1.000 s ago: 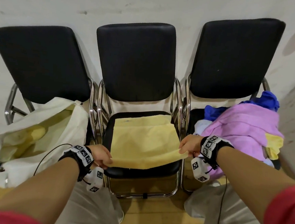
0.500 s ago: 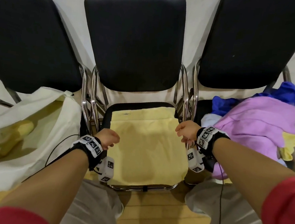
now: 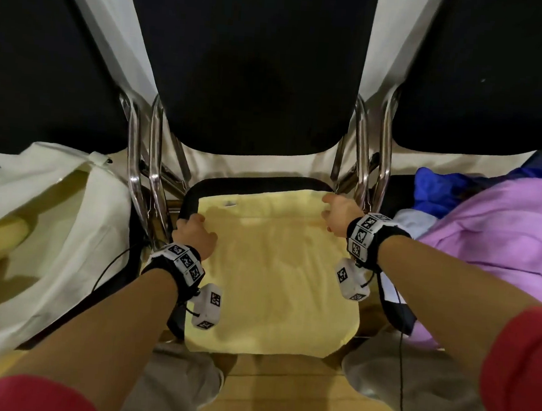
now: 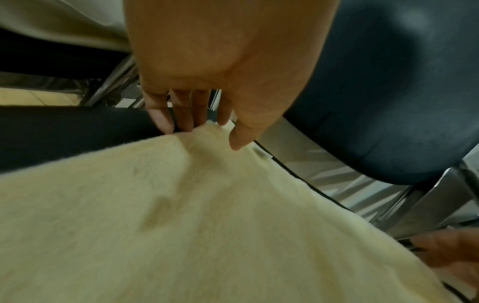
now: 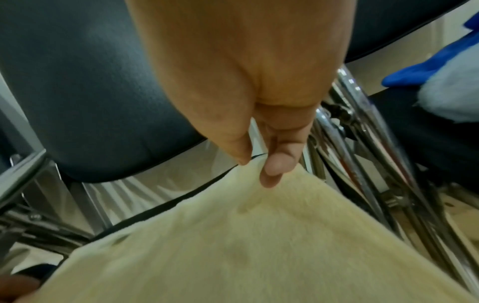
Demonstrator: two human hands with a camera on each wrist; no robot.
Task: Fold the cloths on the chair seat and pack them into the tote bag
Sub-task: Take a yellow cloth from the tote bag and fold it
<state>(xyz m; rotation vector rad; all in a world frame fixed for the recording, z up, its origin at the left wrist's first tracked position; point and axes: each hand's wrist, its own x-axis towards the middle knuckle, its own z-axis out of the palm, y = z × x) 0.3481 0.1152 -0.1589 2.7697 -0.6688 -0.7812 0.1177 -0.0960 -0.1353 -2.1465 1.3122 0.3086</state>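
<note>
A pale yellow cloth lies spread over the black seat of the middle chair. My left hand pinches its far left corner, and in the left wrist view the left hand's fingers and thumb close on the yellow cloth. My right hand pinches the far right corner, with thumb and finger of the right hand meeting on the cloth's tip. The cream tote bag stands open on the left chair with something yellow inside.
A heap of purple, blue and pale cloths fills the right chair's seat. Chrome chair frames stand close on both sides of the middle seat. The black backrest rises right behind my hands. Wooden floor lies below.
Both hands have travelled from the seat's front edge to its back corners, bringing the cloth's edge with them. The head view has come closer and tilted down.
</note>
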